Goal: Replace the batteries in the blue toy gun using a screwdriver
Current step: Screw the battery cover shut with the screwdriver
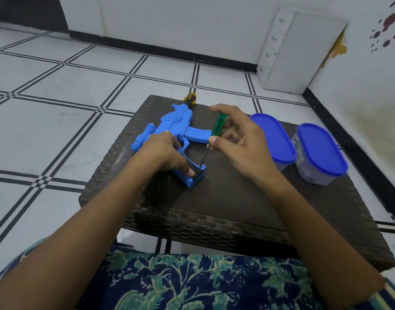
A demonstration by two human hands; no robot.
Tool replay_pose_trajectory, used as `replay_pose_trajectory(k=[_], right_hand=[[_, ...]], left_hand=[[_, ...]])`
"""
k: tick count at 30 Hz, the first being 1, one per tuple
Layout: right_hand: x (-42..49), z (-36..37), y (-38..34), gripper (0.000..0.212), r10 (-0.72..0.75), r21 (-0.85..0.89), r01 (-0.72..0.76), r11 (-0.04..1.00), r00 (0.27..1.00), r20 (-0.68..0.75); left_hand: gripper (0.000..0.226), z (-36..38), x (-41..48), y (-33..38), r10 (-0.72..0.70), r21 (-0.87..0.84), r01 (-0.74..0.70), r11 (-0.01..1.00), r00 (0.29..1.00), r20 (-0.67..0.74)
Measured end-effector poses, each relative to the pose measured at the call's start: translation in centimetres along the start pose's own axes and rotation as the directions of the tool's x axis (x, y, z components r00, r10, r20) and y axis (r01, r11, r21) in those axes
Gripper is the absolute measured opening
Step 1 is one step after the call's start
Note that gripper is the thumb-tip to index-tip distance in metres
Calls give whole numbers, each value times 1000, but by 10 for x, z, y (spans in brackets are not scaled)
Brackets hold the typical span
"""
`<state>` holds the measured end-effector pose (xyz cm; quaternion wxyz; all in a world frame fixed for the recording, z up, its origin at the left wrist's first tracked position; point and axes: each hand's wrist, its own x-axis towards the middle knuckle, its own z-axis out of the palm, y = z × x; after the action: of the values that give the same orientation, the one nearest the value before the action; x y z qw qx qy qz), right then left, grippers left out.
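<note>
Centrally on the dark woven table lies the blue toy gun, its barrel toward the left edge and its butt toward the near edge. Two blue-lidded containers stand by the right edge. The left hand grips the butt. The right hand pinches a green-handled screwdriver, whose tip is at the butt's end. A yellow-and-black handle lies at the far edge.

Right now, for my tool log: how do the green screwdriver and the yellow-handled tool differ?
The green screwdriver is held tilted in the right hand, tip at the blue toy gun; the yellow-handled tool lies untouched. The green screwdriver's shaft shows; the other's is hidden behind the gun.
</note>
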<state>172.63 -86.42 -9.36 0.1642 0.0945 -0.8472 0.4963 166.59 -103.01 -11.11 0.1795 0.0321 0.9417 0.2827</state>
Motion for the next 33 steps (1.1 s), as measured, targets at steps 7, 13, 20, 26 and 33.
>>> replay_pose_trajectory(k=[7,13,20,26,33], right_hand=[[0,1,2,51,-11,2,11,1000,1000,27],[-1,2,3,52,-48,-34,50,998,998,47],[-1,2,6,51,-95,-87,97,992,995,21],[-1,2,7,43,-138,-146,133,980,990,-29],[-1,1,8,42,-130,-44,130,991,992,10]], left_hand=[[85,1,0,0,3,-4,-3,1000,1000,8],[86,1,1,0,6,-4,-6,1000,1000,10],[87,1,1,-1,12,0,-12,1000,1000,12],[85,-1,1,-1,15,7,-15,1000,1000,15],[81,-1,1,-3,30,-22,-30,999,999,13]])
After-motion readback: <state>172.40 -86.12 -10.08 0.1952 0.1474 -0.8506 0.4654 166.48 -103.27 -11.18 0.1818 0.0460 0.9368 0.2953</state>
